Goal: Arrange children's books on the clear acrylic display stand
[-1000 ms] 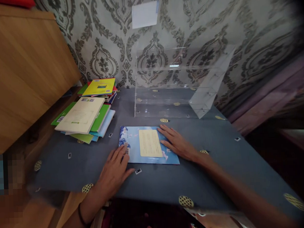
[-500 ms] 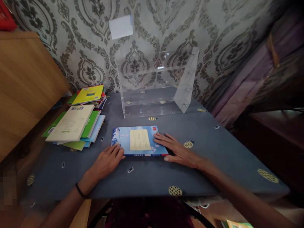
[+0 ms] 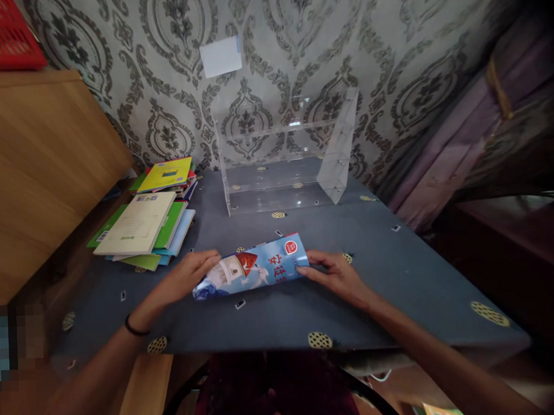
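Note:
A blue picture book (image 3: 261, 268) is held tilted above the dark grey tablecloth (image 3: 373, 246). Its face toward me shows a red-roofed white building, red characters and a round red badge. My left hand (image 3: 192, 271) grips the book's left end, fingers bent over its upper edge. At the right end, my right hand (image 3: 336, 275) pinches the book, thumb in front and fingers behind. The far side of the book is hidden from me. Beyond it stands a clear acrylic rack (image 3: 284, 165) with tiers, in which no books show.
Left of the book lies a pile of books topped by a cream one (image 3: 139, 224); behind it is another pile with a yellow book (image 3: 167, 174) on top. A wooden cabinet (image 3: 43, 161) bearing a red basket (image 3: 7, 38) borders the left. A purple curtain (image 3: 438, 141) hangs at right.
The book lay flat with its text-panel side up under both hands. Now it is lifted and turned so the illustrated side faces me, with both hands closed on its ends.

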Available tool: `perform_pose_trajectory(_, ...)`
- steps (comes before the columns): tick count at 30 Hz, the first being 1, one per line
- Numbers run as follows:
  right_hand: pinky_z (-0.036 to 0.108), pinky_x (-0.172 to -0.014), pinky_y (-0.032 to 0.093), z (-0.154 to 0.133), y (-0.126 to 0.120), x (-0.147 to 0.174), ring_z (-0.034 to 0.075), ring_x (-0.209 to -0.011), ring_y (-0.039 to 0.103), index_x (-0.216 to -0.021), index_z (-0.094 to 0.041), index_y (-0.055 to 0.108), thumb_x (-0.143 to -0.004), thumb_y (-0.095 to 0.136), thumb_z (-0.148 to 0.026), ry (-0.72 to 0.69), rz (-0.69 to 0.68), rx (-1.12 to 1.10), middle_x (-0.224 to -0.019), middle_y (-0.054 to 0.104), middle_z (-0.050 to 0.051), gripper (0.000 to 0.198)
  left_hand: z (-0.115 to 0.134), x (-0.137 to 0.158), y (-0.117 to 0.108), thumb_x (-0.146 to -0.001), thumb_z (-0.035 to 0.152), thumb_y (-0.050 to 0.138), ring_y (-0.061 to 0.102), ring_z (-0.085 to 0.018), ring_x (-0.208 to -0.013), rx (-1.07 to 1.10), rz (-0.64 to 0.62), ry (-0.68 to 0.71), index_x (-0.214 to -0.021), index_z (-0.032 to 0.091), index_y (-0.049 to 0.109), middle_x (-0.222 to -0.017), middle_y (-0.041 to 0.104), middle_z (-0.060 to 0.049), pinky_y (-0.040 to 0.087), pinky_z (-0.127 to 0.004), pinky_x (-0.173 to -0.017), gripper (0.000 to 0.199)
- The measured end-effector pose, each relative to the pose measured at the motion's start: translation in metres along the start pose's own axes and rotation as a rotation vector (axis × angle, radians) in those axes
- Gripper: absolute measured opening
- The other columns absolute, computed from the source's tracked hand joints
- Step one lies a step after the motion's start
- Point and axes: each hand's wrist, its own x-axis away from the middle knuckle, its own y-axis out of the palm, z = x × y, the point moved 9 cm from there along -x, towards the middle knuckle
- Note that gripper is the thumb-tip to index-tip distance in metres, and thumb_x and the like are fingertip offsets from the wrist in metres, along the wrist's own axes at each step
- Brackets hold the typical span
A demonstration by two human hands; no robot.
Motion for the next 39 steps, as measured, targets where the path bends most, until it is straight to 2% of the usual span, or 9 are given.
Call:
perform_pose_trajectory(8,0.032,-0.062,0.056,0.001,0.004,-0.01,0.017,-0.062,0.064,-0.082,-0.02,0.066,-0.079,0.07,-0.064,0.153,0.103,-0.406,-0.071,0.071,0.003,0.044,-0.011,-0.049,-0.032,-0.092,0.058,0.047,0.035,-0.01,-0.057,0.19,-0.106,-0.031,-0.067,0.021,0.042,-0.063,0.038,0.005,0.031,-0.023,-0.052,0.045)
perform_pose_trajectory(12,0.032,-0.058,0.055,0.029,0.011,-0.022,0.018,-0.06,0.065,-0.081,-0.019,0.064,-0.074,0.071,-0.068,0.267,0.109,-0.47,-0.069,0.071,0.004,0.05,-0.034,-0.068,-0.037,-0.093,0.046,0.044,0.046,-0.013,-0.061,0.003,0.113,-0.05,-0.07,0.02,0.05,-0.064,0.048,0.002,0.037,-0.024,-0.057,0.036)
perform_pose_trajectory(18,0.028,-0.047,0.044,0.047,0.008,-0.032,0.015,-0.05,0.058,-0.072,-0.021,0.058,-0.071,0.07,-0.07,0.296,0.026,-0.187,-0.058,0.062,-0.001,0.051,-0.041,-0.04,-0.005,-0.101,0.033,0.04,0.067,-0.022,-0.101,-0.335,0.309,0.044,-0.11,0.02,0.062,-0.107,0.072,-0.007,0.051,-0.035,-0.092,0.027)
perform_pose_trajectory(21,0.029,-0.047,0.043,0.047,-0.004,-0.03,0.017,-0.049,0.058,-0.067,-0.023,0.055,-0.082,0.061,-0.067,0.286,-0.002,0.087,-0.056,0.061,0.0,0.047,-0.044,-0.019,0.018,-0.102,0.035,0.043,0.06,-0.025,-0.125,-0.442,0.356,0.085,-0.127,0.019,0.058,-0.133,0.066,-0.012,0.047,-0.042,-0.106,0.033)
perform_pose_trajectory(25,0.031,-0.054,0.044,0.022,-0.024,-0.033,0.025,-0.062,0.067,-0.078,-0.023,0.066,-0.093,0.056,-0.05,0.214,0.19,0.749,-0.068,0.071,0.007,0.032,-0.059,-0.011,0.039,-0.103,0.036,0.041,0.044,-0.027,-0.144,-0.522,0.37,0.046,-0.139,0.015,0.05,-0.151,0.052,-0.017,0.04,-0.05,-0.115,0.042)
perform_pose_trajectory(29,0.038,-0.084,0.055,-0.029,0.046,-0.052,0.028,-0.102,0.072,-0.116,-0.019,0.068,-0.103,0.043,-0.04,-0.083,0.057,0.805,-0.113,0.076,0.013,0.035,-0.07,-0.014,0.043,-0.103,0.037,0.041,0.039,-0.027,-0.148,-0.501,0.354,0.006,-0.141,0.017,0.049,-0.156,0.046,-0.016,0.038,-0.051,-0.116,0.044)
perform_pose_trajectory(33,0.047,-0.116,0.04,-0.068,0.144,-0.072,0.03,-0.145,0.042,-0.149,-0.01,0.043,-0.101,0.042,-0.057,-0.405,-0.197,0.668,-0.155,0.046,0.019,0.067,-0.074,-0.015,0.045,-0.103,0.036,0.04,0.037,-0.028,-0.149,-0.479,0.326,0.041,-0.148,0.016,0.042,-0.156,0.045,-0.018,0.034,-0.054,-0.118,0.049)
perform_pose_trajectory(36,0.051,-0.123,0.028,-0.059,0.167,-0.088,0.034,-0.151,0.029,-0.154,0.002,0.03,-0.101,0.036,-0.064,-0.353,-0.22,0.661,-0.159,0.034,0.028,0.085,-0.075,-0.015,0.047,-0.102,0.034,0.039,0.037,-0.028,-0.149,-0.475,0.302,0.06,-0.152,0.018,0.037,-0.156,0.046,-0.017,0.032,-0.053,-0.119,0.052)
perform_pose_trajectory(39,0.052,-0.124,0.026,-0.039,0.156,-0.091,0.034,-0.152,0.028,-0.154,0.003,0.03,-0.101,0.033,-0.064,-0.288,-0.222,0.678,-0.159,0.034,0.029,0.086,-0.073,-0.014,0.045,-0.103,0.034,0.038,0.036,-0.027,-0.149,-0.495,0.31,0.044,-0.15,0.017,0.04,-0.157,0.045,-0.016,0.034,-0.052,-0.118,0.05)
